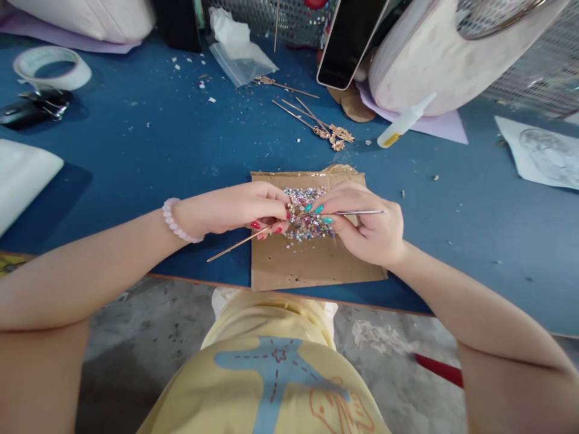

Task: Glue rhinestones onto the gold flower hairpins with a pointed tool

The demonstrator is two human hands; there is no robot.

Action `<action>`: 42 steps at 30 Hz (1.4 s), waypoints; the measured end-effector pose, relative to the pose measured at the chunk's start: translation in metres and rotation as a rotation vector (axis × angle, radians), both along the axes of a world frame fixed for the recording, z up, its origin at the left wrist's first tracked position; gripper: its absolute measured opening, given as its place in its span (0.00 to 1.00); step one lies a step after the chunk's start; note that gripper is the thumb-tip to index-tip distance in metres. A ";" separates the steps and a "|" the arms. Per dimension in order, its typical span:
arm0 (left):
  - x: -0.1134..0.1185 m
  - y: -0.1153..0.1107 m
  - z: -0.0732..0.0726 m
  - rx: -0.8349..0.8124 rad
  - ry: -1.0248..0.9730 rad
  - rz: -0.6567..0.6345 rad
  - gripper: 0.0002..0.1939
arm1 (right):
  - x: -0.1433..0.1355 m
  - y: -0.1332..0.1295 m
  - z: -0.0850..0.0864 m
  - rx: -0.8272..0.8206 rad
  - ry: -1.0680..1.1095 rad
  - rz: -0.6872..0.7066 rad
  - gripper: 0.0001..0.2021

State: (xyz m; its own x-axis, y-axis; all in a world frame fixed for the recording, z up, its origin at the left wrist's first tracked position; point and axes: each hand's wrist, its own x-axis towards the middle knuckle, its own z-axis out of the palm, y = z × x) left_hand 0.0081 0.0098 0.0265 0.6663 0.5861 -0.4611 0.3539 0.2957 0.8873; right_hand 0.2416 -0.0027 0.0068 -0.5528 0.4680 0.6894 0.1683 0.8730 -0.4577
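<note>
My left hand, with red nails and a beaded bracelet, is closed on a gold hair stick. The stick's thin shaft points down to the left, and its decorated end lies among my fingertips. My right hand, with turquoise nails, pinches a thin silver metal tool whose tip is hidden by the fingers. Both sets of fingertips meet over a patch of small glittering rhinestones. These stones are spread on a piece of brown cardboard at the table's front edge.
Several gold hair sticks lie beyond the cardboard on the blue table. A glue bottle, a phone-like dark slab and a white bag stand behind. Left are a tape roll and a black clip-like object.
</note>
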 end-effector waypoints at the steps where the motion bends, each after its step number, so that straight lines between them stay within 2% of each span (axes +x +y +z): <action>1: 0.000 0.000 0.000 0.003 -0.001 0.004 0.12 | 0.000 0.000 0.000 -0.011 0.003 -0.005 0.07; 7: 0.000 -0.001 0.000 0.014 -0.021 0.040 0.11 | 0.001 0.003 -0.002 -0.006 0.074 -0.030 0.05; 12: 0.000 0.000 -0.002 0.087 -0.134 0.181 0.12 | 0.003 0.005 -0.005 -0.091 0.132 -0.124 0.04; 19: 0.000 0.002 -0.006 0.124 -0.239 0.350 0.15 | 0.005 0.006 -0.006 -0.105 0.135 -0.129 0.05; 27: 0.003 0.003 -0.005 0.117 -0.248 0.383 0.14 | 0.010 0.004 -0.005 -0.139 0.096 -0.128 0.06; 32: 0.003 0.002 -0.006 0.065 -0.282 0.361 0.14 | 0.026 -0.001 -0.006 -0.193 -0.048 -0.194 0.05; 38: 0.002 0.005 -0.011 0.088 -0.279 0.366 0.14 | 0.038 0.007 -0.004 -0.223 -0.184 -0.252 0.05; 42: 0.001 0.005 -0.010 0.103 -0.283 0.348 0.14 | 0.040 0.008 0.003 -0.193 -0.228 -0.169 0.06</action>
